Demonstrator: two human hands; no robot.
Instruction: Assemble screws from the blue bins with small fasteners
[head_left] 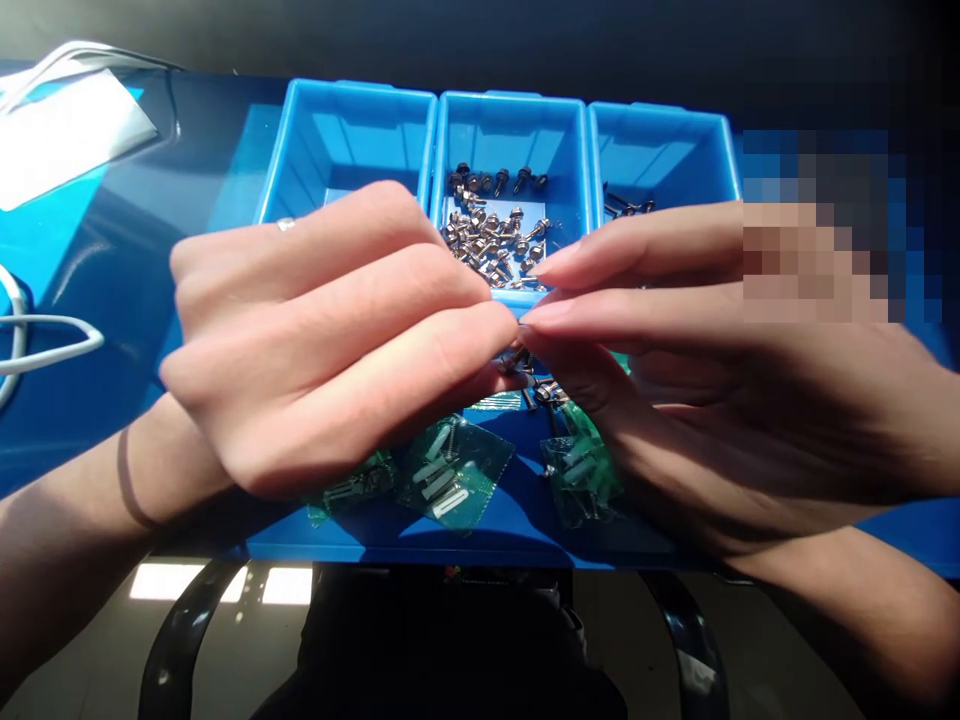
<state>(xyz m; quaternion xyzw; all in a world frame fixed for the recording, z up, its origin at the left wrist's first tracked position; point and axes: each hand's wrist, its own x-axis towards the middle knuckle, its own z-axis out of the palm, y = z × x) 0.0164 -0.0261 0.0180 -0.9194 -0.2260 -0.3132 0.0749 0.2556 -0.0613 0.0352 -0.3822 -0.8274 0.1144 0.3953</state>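
Observation:
My left hand point(330, 335) and my right hand point(697, 370) meet fingertip to fingertip over the blue table, close to the camera. Between the fingertips sit a few small metal screws point(525, 375); which hand holds them I cannot tell, as the fingers hide the grip. Under my hands lie green plastic bags of small white and metal parts point(450, 475), with another green bag point(581, 480) below my right hand. Behind my fingers stands the middle blue bin point(510, 125) holding several silver screws point(491, 240).
A left blue bin point(345, 130) and a right blue bin point(660, 145) with a few dark screws flank the middle one. White cables point(45, 345) and a white sheet point(60, 130) lie at the far left. The table's front edge point(420, 555) is near my wrists.

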